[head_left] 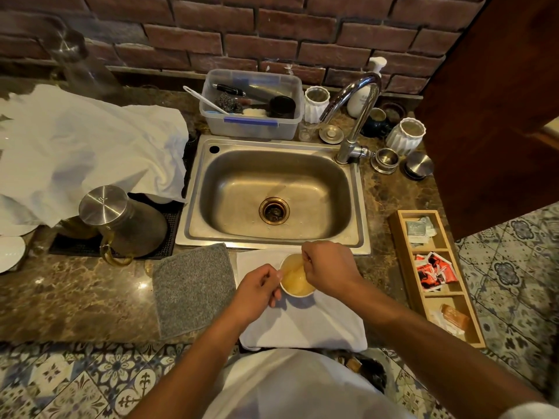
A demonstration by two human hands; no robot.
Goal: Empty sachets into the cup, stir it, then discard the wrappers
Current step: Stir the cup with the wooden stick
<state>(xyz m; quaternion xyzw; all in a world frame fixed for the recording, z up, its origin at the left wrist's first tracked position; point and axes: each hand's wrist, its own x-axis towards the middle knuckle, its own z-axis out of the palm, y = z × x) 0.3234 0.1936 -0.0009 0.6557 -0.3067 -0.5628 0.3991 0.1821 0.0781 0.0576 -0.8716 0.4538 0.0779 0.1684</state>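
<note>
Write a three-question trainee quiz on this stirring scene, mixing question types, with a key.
1. True or false: the cup stands inside the sink.
2. Which hand holds the stirrer in the cup? A) left hand B) right hand
3. Fill in: the red sachets lie in the ___ compartment of the wooden tray.

Key: 1 false, it stands on a white cloth in front of the sink; 2 B; 3 middle.
</note>
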